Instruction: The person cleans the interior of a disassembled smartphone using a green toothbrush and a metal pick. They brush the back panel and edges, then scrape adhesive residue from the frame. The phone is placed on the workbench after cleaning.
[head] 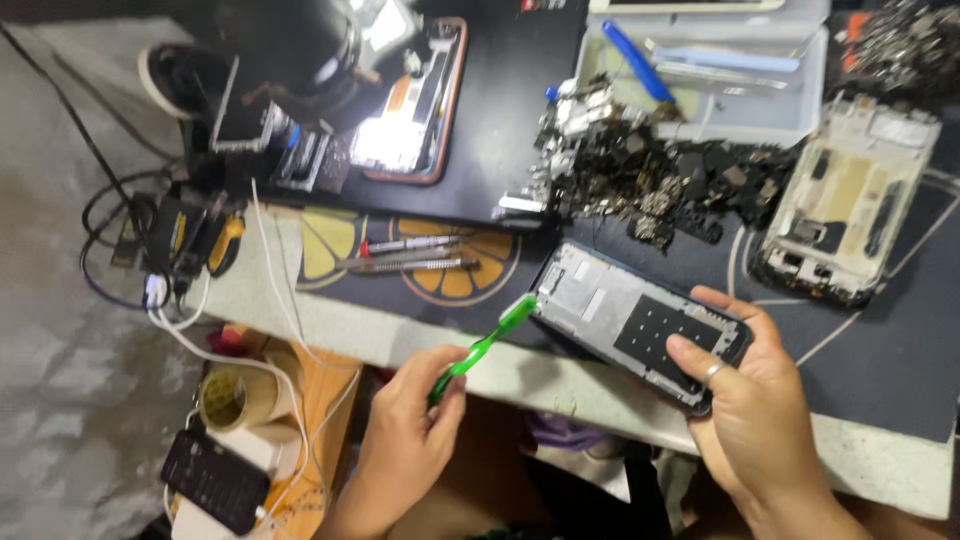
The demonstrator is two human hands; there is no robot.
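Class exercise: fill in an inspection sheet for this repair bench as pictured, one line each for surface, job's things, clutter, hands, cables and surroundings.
Surface: dark work mat with citrus-slice print, on a pale bench.
Job's things: opened phone frame, inner side up; green toothbrush, its head at the frame's corner.
Clutter: heap of small dark phone parts; second phone frame; tweezers; clear tray with blue pry tools; tape roll.
Hands: left hand grips the toothbrush; right hand holds the frame.
Cables: white cables trail off the bench edge; black ones at left.
Surroundings: microscope over another opened phone; dark phone below.
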